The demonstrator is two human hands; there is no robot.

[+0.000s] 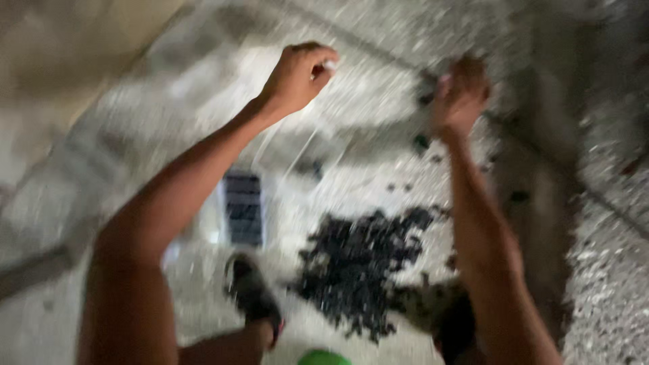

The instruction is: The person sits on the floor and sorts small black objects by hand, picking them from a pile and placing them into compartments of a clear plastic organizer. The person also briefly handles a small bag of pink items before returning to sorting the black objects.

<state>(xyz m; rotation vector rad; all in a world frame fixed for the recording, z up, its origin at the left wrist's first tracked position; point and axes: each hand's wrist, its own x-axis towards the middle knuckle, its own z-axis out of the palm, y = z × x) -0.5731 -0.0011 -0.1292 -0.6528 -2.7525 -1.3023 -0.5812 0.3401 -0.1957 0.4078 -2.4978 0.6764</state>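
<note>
The head camera looks down, heavily blurred, on a speckled grey terrazzo floor (608,284). Both arms are raised out in front. The left hand (297,76) is curled into a loose fist, its fingers pressed together around something small and pale at the fingertips; what it is cannot be told. The right hand (461,94) is also closed, its fingers bunched, though the blur hides whether it grips anything. Between and below the hands a thin, see-through plastic sheet or bag (297,145) seems to hang; its edges are only faintly visible.

Below, on the floor, lies a heap of small black pieces (358,260), loose and scattered at its edges, with a few strays nearer the right hand. The step looks like shaking or holding up the clear sheet above the heap; steadying both grips would matter most. A dark sandal (251,290) on a foot and a slatted floor drain (242,208) sit left of the heap.
</note>
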